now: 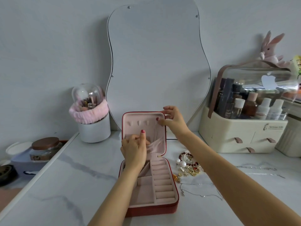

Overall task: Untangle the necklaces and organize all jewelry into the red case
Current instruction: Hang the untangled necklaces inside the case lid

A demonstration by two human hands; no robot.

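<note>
The red case (169, 207) stands open on the marble table, its lid upright with pink lining, hooks and a fabric pocket (156, 145). My left hand (134, 148) is at the pocket's top edge, fingers curled into it and one finger raised. My right hand (172, 119) holds the lid's upper right corner, thumb on the lining. Beside the case on the right lies a pile of jewelry (189, 165): pearl pieces, a red bead bracelet, gold earrings. Thin silver necklace chains (200, 190) sprawl tangled in front of it.
A wavy mirror (156, 59) leans behind the case. A white brush holder with a pink band (91, 118) stands left, a cosmetics organizer with drawers (241, 137) right. More silver chains (260, 170) lie far right. A jar (44, 148) sits beyond the table's left edge.
</note>
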